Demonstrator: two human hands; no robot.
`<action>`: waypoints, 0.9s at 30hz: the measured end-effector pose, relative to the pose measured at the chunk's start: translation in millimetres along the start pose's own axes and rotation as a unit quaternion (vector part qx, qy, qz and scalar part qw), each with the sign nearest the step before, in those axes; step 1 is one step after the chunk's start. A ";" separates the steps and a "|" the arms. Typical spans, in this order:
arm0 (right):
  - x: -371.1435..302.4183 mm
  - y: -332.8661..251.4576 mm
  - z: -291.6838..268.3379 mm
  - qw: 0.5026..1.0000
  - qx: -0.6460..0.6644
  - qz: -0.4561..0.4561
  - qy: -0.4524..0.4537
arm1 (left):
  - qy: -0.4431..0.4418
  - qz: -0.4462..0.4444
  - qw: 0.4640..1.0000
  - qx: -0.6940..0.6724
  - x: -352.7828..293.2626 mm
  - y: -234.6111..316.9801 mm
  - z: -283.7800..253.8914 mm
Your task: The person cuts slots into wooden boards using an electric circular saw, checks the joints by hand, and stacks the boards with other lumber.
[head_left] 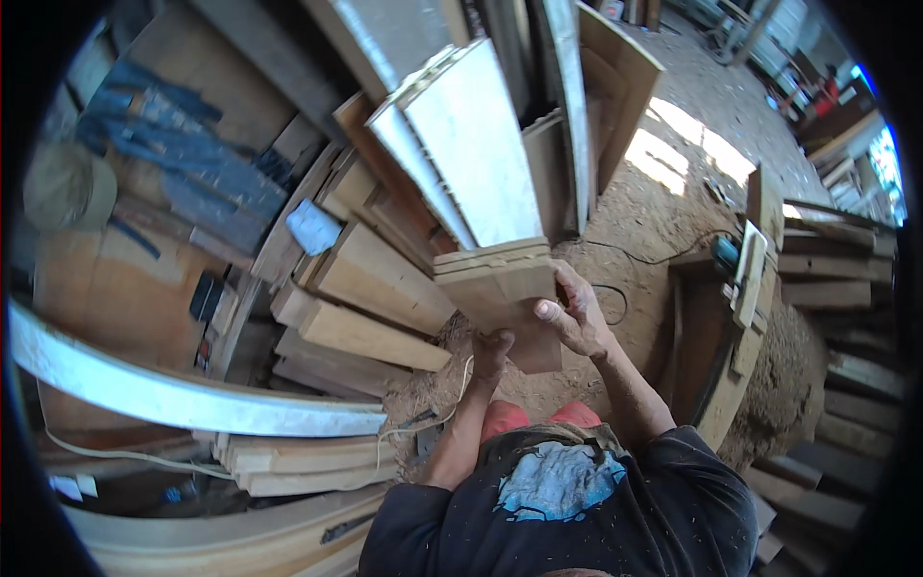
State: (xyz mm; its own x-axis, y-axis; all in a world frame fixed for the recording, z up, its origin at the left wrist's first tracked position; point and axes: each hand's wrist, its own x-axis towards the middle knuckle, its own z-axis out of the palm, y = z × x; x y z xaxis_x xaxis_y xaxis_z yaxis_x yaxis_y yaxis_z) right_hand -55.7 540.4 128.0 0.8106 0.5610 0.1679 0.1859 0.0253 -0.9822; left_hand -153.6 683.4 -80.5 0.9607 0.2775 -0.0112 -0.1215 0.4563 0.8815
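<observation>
Upright in front of my body is a small stack of wooden boards (495, 288), several pieces pressed face to face with their ends level at the top. My left hand (491, 356) is closed on the lower left side of the stack, thumb on the near face and the other fingers hidden behind. My right hand (575, 317) grips the right edge higher up, its thumb over the near face. Just beyond the stack's top lean tall white-faced boards (476, 144); whether the stack touches them I cannot tell.
Loose planks (375, 279) lie to my left, beside a curved white-edged board (192, 385). A cap (67, 188) and blue cloth (183, 135) rest at the far left. At right stands a wooden bench (726, 399) with a teal power tool (725, 252); a cord (615, 248) crosses the dusty floor.
</observation>
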 end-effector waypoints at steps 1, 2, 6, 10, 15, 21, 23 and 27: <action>-13.7 1.0 -15.9 1.000 0.022 0.010 0.001 | -0.002 0.034 0.999 0.042 3.2 5.5 16.1; -30.5 8.5 -31.8 0.999 0.044 0.019 0.003 | -0.004 0.023 0.999 -0.026 4.5 8.8 35.4; -127.5 41.5 -103.9 0.974 -0.175 0.143 -0.024 | 0.048 -0.084 0.971 -0.220 11.0 15.5 88.1; -229.4 45.5 -148.2 0.894 -0.334 0.283 0.091 | 0.056 -0.225 0.936 -0.263 4.1 1.9 164.1; -334.8 34.3 -209.7 0.830 -0.344 0.385 0.212 | -0.047 -0.370 0.898 -0.231 -40.6 -93.2 244.2; -510.9 56.9 -215.1 0.771 -0.227 0.449 0.390 | -0.260 -0.435 0.861 -0.041 -126.7 -153.0 352.5; -560.2 78.6 -197.7 0.760 -0.231 0.446 0.413 | -0.402 -0.429 0.808 0.043 -147.1 -202.9 365.3; -642.4 107.6 -163.9 0.676 -0.161 0.453 0.558 | -0.418 -0.495 0.758 0.075 -210.4 -248.3 431.9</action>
State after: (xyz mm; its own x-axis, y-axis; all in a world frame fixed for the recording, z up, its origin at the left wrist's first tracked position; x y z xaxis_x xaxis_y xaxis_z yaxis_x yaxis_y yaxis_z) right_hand -465.5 47.1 -71.8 0.5529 -0.7532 -0.3564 -0.7027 -0.1917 -0.6852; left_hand -217.7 146.6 -93.2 0.3924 -0.7999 -0.4541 0.7313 -0.0281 0.6815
